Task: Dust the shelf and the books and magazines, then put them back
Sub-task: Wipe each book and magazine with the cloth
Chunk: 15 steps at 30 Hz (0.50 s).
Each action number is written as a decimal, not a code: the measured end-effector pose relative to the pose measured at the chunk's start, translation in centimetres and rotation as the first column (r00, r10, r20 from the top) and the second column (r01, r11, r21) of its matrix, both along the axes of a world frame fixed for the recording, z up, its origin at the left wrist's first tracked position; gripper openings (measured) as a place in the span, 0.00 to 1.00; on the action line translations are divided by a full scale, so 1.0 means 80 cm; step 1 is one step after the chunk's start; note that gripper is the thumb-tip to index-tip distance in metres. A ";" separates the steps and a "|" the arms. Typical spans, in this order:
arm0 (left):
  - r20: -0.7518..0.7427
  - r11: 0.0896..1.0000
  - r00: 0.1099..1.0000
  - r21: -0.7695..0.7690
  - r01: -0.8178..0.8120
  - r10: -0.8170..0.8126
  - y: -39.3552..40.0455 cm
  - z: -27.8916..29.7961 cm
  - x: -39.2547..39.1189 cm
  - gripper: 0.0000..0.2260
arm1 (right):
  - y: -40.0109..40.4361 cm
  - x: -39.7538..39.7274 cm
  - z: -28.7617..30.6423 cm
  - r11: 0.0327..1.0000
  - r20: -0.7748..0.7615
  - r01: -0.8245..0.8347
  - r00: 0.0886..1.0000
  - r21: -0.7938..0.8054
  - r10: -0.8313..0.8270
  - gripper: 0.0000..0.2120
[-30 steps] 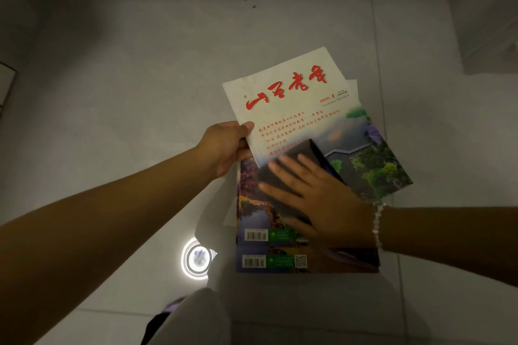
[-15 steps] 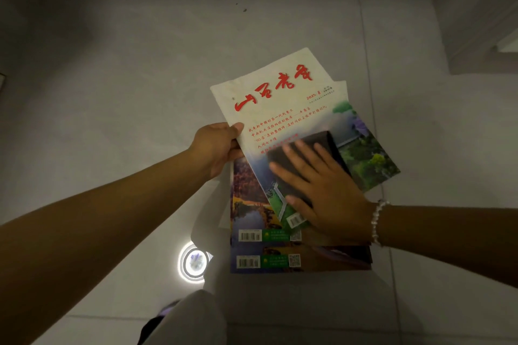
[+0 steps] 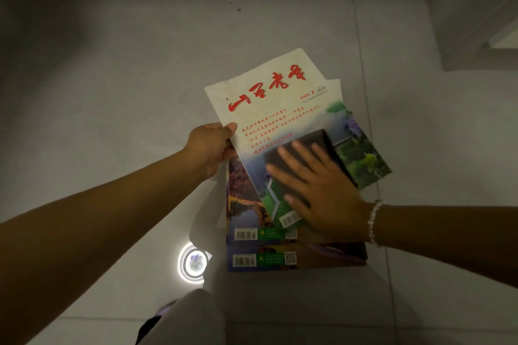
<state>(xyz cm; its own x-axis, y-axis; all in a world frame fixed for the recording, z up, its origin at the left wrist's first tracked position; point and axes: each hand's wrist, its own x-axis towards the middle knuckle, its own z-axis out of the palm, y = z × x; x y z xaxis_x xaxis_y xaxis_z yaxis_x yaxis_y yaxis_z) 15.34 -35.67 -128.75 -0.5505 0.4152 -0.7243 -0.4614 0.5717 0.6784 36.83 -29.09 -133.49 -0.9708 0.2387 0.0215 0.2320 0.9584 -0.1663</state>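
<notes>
A magazine [image 3: 269, 103] with a cream cover, red brush lettering and a landscape photo is held above the floor. My left hand [image 3: 210, 145] grips its left edge, thumb on the cover. My right hand [image 3: 319, 190] lies flat, fingers straight, and presses a dark folded cloth [image 3: 305, 145] onto the lower half of the cover. Under it sit two more magazines [image 3: 252, 232], fanned out, with barcodes showing at their lower edges. The shelf is not in view.
Pale grey floor tiles [image 3: 140, 64] lie below. A round lamp's reflection [image 3: 194, 262] glows on the floor near my leg [image 3: 190, 316]. A white wall base or door frame [image 3: 476, 22] stands at the upper right.
My right hand has slid the cloth up the cover, away from the barcode edge. The top magazine has turned slightly against the ones beneath. My left hand keeps its grip.
</notes>
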 end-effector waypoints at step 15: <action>-0.029 0.998 0.999 -0.049 -0.026 0.025 -0.008 0.005 -0.005 0.05 | 0.068 -0.007 0.007 0.964 0.049 0.246 0.969 -0.103 -0.242 0.26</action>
<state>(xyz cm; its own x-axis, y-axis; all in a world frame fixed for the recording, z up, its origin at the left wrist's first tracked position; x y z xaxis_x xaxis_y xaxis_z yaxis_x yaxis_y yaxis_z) 14.97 -36.30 -128.37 -0.5811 0.3646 -0.7276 -0.4572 0.5934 0.6625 36.29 -23.61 -132.94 -0.8824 0.4677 -0.0505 0.4643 0.8487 -0.2530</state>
